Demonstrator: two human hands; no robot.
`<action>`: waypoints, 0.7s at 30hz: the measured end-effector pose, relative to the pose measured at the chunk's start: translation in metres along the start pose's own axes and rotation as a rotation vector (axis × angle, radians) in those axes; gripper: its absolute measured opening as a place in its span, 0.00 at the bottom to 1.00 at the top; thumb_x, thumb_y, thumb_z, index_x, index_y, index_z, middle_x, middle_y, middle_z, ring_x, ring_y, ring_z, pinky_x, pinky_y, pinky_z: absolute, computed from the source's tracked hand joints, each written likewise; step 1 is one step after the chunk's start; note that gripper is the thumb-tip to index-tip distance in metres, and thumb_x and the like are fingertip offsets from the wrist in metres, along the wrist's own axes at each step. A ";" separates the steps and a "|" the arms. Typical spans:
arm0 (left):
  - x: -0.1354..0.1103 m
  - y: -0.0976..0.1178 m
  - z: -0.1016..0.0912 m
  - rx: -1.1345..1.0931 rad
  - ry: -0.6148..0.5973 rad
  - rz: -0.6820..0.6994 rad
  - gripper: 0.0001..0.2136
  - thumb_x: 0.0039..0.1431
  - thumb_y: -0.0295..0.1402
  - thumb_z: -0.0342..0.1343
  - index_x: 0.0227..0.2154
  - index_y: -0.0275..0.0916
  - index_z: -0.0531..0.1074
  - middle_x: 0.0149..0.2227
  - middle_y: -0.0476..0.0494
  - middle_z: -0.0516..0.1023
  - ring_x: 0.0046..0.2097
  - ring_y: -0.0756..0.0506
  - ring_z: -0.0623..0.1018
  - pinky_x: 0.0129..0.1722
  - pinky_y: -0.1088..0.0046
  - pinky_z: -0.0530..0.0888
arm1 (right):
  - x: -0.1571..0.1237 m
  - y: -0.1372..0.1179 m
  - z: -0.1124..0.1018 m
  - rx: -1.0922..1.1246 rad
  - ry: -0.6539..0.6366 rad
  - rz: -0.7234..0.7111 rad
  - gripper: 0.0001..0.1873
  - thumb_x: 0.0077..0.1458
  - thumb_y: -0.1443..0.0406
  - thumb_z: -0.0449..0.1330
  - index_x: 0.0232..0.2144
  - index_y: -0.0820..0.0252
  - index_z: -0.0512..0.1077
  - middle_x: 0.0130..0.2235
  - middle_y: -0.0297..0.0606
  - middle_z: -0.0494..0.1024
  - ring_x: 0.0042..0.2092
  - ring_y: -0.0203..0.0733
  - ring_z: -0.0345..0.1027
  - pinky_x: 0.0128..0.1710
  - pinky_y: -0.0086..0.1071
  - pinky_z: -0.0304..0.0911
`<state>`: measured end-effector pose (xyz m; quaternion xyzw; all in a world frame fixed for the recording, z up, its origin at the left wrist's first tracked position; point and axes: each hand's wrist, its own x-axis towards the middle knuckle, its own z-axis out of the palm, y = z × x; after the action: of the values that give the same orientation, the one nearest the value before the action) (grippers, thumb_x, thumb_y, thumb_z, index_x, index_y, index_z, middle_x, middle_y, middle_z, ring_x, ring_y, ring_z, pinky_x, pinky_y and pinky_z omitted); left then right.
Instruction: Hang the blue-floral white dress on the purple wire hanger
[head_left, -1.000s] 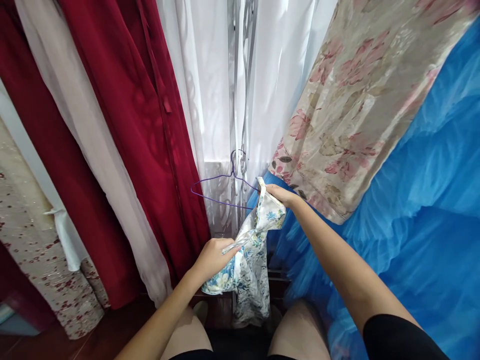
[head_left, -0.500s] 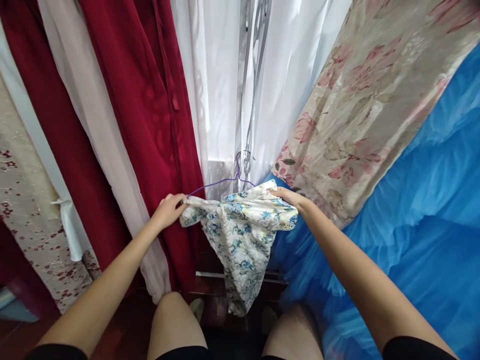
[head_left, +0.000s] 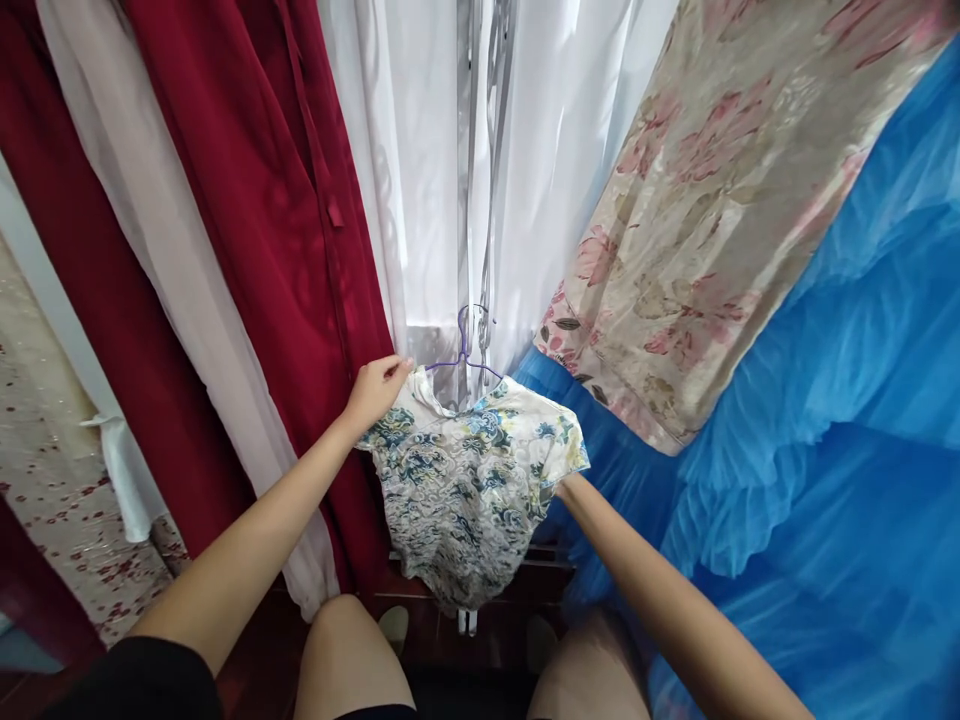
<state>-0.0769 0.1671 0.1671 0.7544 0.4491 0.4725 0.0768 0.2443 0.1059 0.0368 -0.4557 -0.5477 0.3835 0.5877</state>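
A small floral top (head_left: 465,480) in white, blue and yellow hangs on a purple wire hanger (head_left: 463,352), whose hook is caught on a metal rail fitting in front of white curtains. My left hand (head_left: 377,390) pinches the top's left shoulder, fingers closed on the cloth. My right hand (head_left: 564,487) reaches under the top's right sleeve hem; its fingers are hidden behind the cloth.
Dark red garments (head_left: 247,220) and a pale sheer one (head_left: 172,250) hang at the left. A beige floral fabric (head_left: 697,200) and a blue tulle skirt (head_left: 825,430) hang at the right. White curtains (head_left: 420,150) sit behind. My knees show at the bottom.
The floral top went from bunched between both hands to spread over the hanger. My left hand rose to the shoulder; my right hand dropped to the sleeve hem.
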 end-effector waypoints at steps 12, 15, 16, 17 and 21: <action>-0.039 0.000 -0.027 0.160 -0.008 -0.025 0.18 0.65 0.48 0.51 0.32 0.38 0.76 0.30 0.49 0.78 0.33 0.47 0.73 0.34 0.74 0.64 | 0.001 -0.058 -0.047 0.372 0.316 -0.095 0.18 0.46 0.49 0.69 0.28 0.56 0.73 0.27 0.35 0.80 0.35 0.47 0.76 0.31 0.35 0.71; -0.044 0.011 -0.022 0.212 0.003 -0.053 0.18 0.65 0.49 0.50 0.32 0.40 0.74 0.29 0.50 0.77 0.32 0.47 0.73 0.34 0.74 0.64 | 0.017 -0.082 -0.042 0.377 0.389 -0.092 0.18 0.48 0.49 0.67 0.25 0.54 0.70 0.22 0.33 0.76 0.29 0.45 0.74 0.27 0.34 0.69; -0.046 0.014 -0.021 0.217 0.001 -0.059 0.18 0.66 0.49 0.50 0.31 0.40 0.74 0.28 0.50 0.76 0.31 0.47 0.72 0.34 0.74 0.63 | 0.022 -0.086 -0.040 0.385 0.406 -0.079 0.17 0.48 0.50 0.67 0.24 0.54 0.69 0.21 0.32 0.75 0.27 0.44 0.72 0.26 0.34 0.69; -0.049 0.017 -0.019 0.219 -0.004 -0.061 0.18 0.66 0.49 0.49 0.31 0.40 0.73 0.28 0.50 0.75 0.31 0.48 0.72 0.34 0.74 0.63 | 0.026 -0.090 -0.039 0.398 0.421 -0.063 0.17 0.49 0.51 0.67 0.24 0.54 0.68 0.21 0.31 0.74 0.26 0.43 0.71 0.26 0.34 0.69; -0.055 0.033 -0.019 0.209 -0.107 -0.044 0.20 0.68 0.49 0.45 0.27 0.40 0.68 0.23 0.51 0.69 0.28 0.48 0.68 0.30 0.74 0.60 | 0.048 -0.103 -0.045 0.464 0.466 0.070 0.11 0.51 0.56 0.64 0.25 0.53 0.67 0.20 0.30 0.74 0.24 0.42 0.70 0.27 0.35 0.71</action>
<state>-0.0800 0.1002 0.1599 0.7723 0.5076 0.3806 0.0320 0.2895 0.1165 0.1501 -0.4037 -0.2804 0.4034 0.7718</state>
